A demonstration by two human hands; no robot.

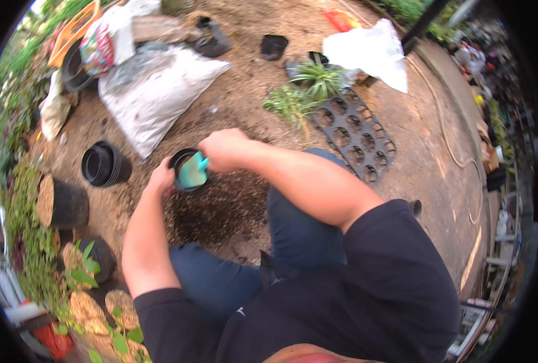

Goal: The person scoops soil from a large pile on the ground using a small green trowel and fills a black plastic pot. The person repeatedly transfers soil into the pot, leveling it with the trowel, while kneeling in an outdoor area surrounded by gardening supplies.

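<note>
My left hand point(162, 176) grips the left side of a black plastic plant pot point(176, 159), which stands over loose potting soil point(221, 208). In my right hand point(223, 147) is the handle end of a turquoise garden trowel point(192, 172). The trowel's blade lies across the pot's mouth and hides much of the inside. Beyond the pot, a full white woven sack point(160, 90) rests on the ground. A nested stack of black pots point(105, 164) stands to the left of my left hand.
At right lie a black cell tray point(362, 140), a spider plant point(319, 77) and a white plastic bag point(366, 50). A hose point(441, 118) curves along the right. Filled black planters point(66, 204) line the left, beside greenery. An orange crate point(73, 31) is at the back left.
</note>
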